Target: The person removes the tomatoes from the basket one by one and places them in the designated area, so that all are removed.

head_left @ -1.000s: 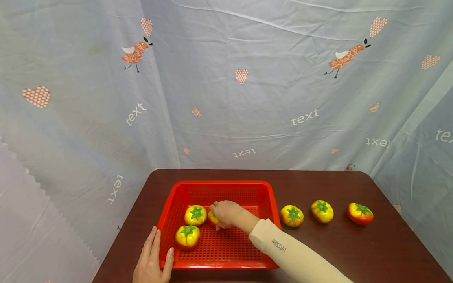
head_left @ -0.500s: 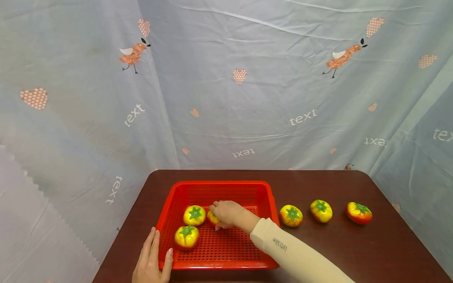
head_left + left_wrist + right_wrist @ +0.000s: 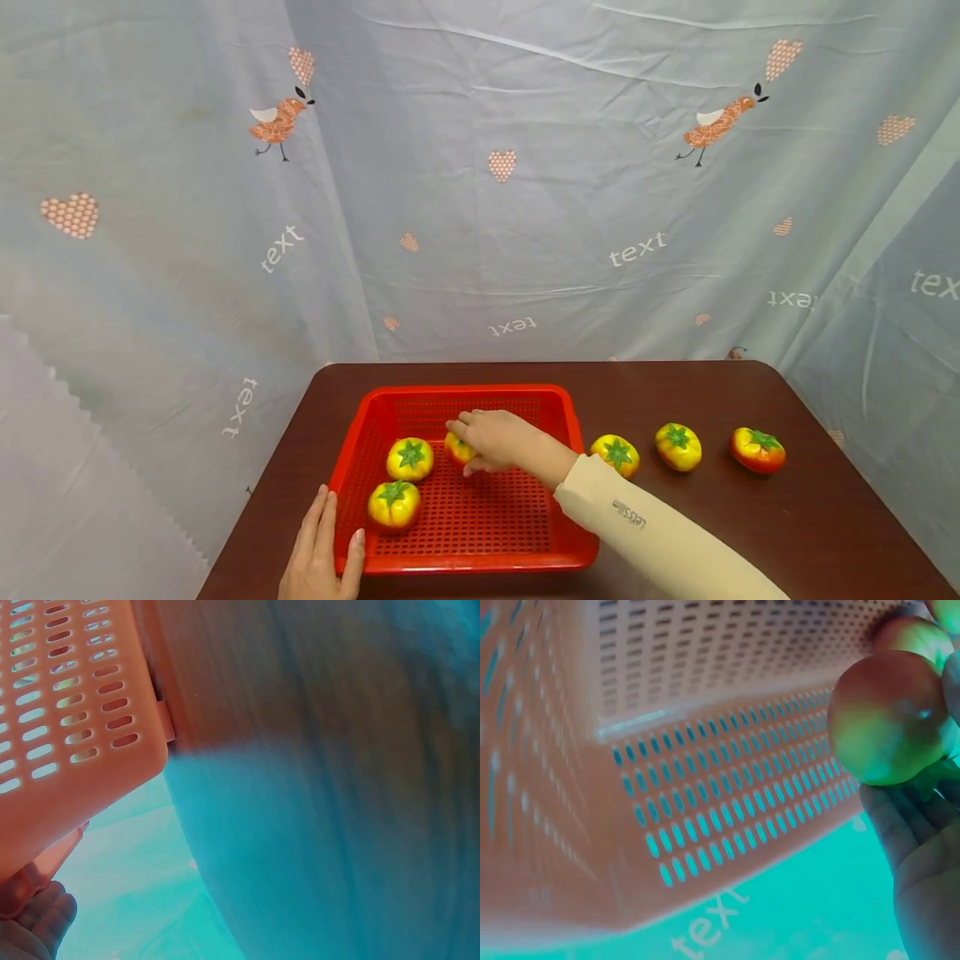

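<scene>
My right hand (image 3: pixel 495 437) grips a yellow-and-red tomato (image 3: pixel 457 450) with a green star-shaped top, over the inside of the red plastic basket (image 3: pixel 480 562). In the right wrist view, the fingers are around this tomato (image 3: pixel 889 724), with the perforated basket wall behind. Two more tomatoes, a rear one (image 3: pixel 410 460) and a front one (image 3: pixel 394 505), sit in the basket's left half. My left hand (image 3: pixel 318 550) rests against the front left corner of the basket, fingers straight along its outer side and thumb spread. The left wrist view catches that hand's fingers (image 3: pixel 49 915) near the rim.
To the right of the basket, three tomatoes lie in a row on the dark brown table (image 3: pixel 750 533): a near one (image 3: pixel 617 454) partly behind the right forearm, a middle one (image 3: pixel 678 447) and a far right one (image 3: pixel 757 451). A patterned curtain (image 3: pixel 450 192) hangs behind.
My right hand has risen and shifted slightly right, bringing the gripped tomato up from beside the other two in the basket. The left hand stays at the corner.
</scene>
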The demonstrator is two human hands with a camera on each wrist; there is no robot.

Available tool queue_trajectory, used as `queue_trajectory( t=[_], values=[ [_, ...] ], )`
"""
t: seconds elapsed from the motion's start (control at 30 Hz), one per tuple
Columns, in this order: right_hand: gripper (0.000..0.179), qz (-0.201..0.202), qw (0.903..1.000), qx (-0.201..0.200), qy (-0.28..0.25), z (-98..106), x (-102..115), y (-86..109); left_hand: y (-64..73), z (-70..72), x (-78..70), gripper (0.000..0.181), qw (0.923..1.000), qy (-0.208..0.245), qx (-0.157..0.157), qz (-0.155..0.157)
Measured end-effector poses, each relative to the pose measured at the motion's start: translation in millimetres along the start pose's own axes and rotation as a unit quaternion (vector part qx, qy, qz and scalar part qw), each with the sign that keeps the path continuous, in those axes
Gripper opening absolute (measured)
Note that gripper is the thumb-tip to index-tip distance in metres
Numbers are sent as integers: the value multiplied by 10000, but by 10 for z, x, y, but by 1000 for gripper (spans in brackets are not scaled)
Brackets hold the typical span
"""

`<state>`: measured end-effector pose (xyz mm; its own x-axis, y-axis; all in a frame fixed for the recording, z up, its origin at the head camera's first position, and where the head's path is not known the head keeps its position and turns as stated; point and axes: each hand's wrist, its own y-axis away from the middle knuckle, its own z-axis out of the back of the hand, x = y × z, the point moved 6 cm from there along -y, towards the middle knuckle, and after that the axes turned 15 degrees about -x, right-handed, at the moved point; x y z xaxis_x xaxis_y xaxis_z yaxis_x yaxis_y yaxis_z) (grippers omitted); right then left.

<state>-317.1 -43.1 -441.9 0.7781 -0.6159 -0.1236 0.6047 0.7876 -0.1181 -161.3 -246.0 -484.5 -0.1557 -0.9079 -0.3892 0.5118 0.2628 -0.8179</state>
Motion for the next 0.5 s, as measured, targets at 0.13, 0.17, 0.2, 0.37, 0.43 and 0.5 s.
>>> queue_trajectory(
  t=[0.13,0.17,0.2,0.37,0.43,0.5],
  values=[
    [76,61,9998,-187,5,164,-39,57,14,-11,-2,67,9999,-21,82,61],
    [76,54,9997,-242,-6,205,-60,81,16,-14,-5,67,9999,-30,100,74],
    [76,28,9996,-294,-23,245,-87,109,18,-16,-7,67,9999,-41,116,88],
    [75,-32,9979,-646,-83,405,-270,279,7,-9,-18,67,9998,-92,142,135],
    [75,-27,9965,-835,-58,468,-353,355,1,-8,-24,68,9997,-109,154,147],
    [74,-11,9943,-1067,-73,537,-438,436,-1,-10,-29,68,9996,-135,185,174]
  ],
)
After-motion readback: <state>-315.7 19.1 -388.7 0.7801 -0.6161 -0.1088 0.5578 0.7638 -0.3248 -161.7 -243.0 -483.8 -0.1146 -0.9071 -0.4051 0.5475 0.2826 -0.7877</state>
